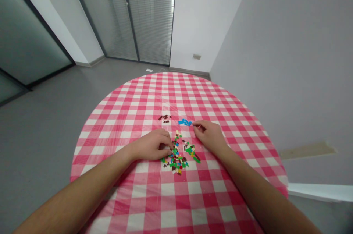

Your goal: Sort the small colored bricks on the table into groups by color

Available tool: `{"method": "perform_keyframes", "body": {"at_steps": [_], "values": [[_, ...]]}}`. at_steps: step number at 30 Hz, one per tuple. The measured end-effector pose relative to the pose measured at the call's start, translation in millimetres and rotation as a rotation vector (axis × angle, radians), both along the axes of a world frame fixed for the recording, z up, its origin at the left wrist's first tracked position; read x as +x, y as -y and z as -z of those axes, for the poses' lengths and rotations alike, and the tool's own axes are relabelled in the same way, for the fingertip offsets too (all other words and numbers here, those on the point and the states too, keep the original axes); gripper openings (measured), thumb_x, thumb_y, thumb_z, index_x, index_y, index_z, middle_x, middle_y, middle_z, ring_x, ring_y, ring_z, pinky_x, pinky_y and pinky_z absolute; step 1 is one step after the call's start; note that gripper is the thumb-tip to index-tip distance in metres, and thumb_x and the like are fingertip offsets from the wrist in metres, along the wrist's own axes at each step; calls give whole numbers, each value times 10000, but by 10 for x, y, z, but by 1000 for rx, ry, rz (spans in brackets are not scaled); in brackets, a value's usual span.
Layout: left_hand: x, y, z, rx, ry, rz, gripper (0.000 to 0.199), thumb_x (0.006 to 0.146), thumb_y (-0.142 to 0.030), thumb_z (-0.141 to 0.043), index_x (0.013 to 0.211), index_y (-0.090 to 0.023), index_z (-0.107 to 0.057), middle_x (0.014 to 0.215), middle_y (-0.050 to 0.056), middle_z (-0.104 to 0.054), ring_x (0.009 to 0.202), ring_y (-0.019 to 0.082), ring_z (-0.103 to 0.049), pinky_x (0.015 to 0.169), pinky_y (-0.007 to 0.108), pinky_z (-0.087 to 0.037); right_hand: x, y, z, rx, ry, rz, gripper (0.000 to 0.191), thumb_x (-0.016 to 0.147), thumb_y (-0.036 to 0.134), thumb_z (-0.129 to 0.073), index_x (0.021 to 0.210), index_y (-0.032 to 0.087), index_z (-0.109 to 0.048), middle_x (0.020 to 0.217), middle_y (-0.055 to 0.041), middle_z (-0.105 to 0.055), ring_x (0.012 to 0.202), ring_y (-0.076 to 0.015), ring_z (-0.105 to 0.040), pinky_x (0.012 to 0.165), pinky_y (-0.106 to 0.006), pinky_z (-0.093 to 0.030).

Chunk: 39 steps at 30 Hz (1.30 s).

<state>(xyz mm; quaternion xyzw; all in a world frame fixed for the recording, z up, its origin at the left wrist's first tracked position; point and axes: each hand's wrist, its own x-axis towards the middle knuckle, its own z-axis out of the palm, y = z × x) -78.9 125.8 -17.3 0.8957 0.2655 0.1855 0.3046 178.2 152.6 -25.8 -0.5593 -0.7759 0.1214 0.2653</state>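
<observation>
A round table with a pink-and-white gingham cloth (176,94) fills the lower middle of the view. On it lies a loose pile of tiny mixed-colour plastic bricks (178,158), mostly green, dark brown, yellow and blue. My left hand (151,145) rests curled at the pile's left edge, with its fingertips down among the bricks. My right hand (208,134) sits just right of a small group of blue bricks (184,122), its fingertips pinched nearly against them. Further back lies a smaller group of dark brown bricks (164,118). Whether either hand holds a tiny brick is hidden by the fingers.
The table's round edge drops to a grey floor (41,134) on both sides. Behind it stand a glass partition with slatted blinds (149,13) and a white wall with a small wall socket (196,56). A small white object (149,70) lies by the far wall.
</observation>
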Motion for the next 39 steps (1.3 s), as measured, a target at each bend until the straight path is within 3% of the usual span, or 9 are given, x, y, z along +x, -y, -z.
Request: {"method": "perform_keyframes", "body": {"at_steps": [5, 15, 23, 32, 39], "values": [[-6, -6, 11, -1, 4, 2, 104, 822, -174, -597, 846, -173, -698, 792, 39, -677, 745, 157, -592, 749, 286, -445, 67, -99, 2, -52, 90, 94, 227, 842, 269, -559, 963, 184, -731, 902, -57, -750, 795, -196, -681, 757, -300, -507], [-7, -3, 12, 7, -1, 7, 96, 821, -173, -597, 827, -170, -693, 773, 35, -668, 733, 155, -584, 736, 282, -436, 104, -156, 98, -49, 128, -17, 191, 865, 290, -583, 944, 194, -728, 942, -49, -737, 859, -192, -660, 764, -295, -487], [-14, -10, 27, 12, 5, 8, 100, 823, -182, -600, 845, -173, -697, 780, 38, -668, 742, 159, -586, 752, 289, -440, 98, -121, 29, -61, 207, -60, 210, 885, 288, -554, 949, 201, -734, 978, -50, -725, 894, -186, -642, 792, -289, -473], [-19, -6, 31, 13, 16, 9, 99, 834, -196, -595, 834, -175, -692, 781, 39, -671, 739, 160, -590, 736, 288, -443, 97, -99, 40, -18, 299, 32, 304, 871, 199, -475, 1060, 178, -711, 1080, -77, -712, 996, -225, -620, 886, -340, -465], [-18, -7, 37, 12, 13, 11, 100, 828, -184, -596, 845, -178, -695, 781, 36, -673, 742, 159, -588, 749, 291, -443, 83, -77, -37, -39, 440, 34, 358, 882, 178, -446, 1165, 183, -666, 1059, -103, -709, 966, -253, -610, 779, -329, -462]]}}
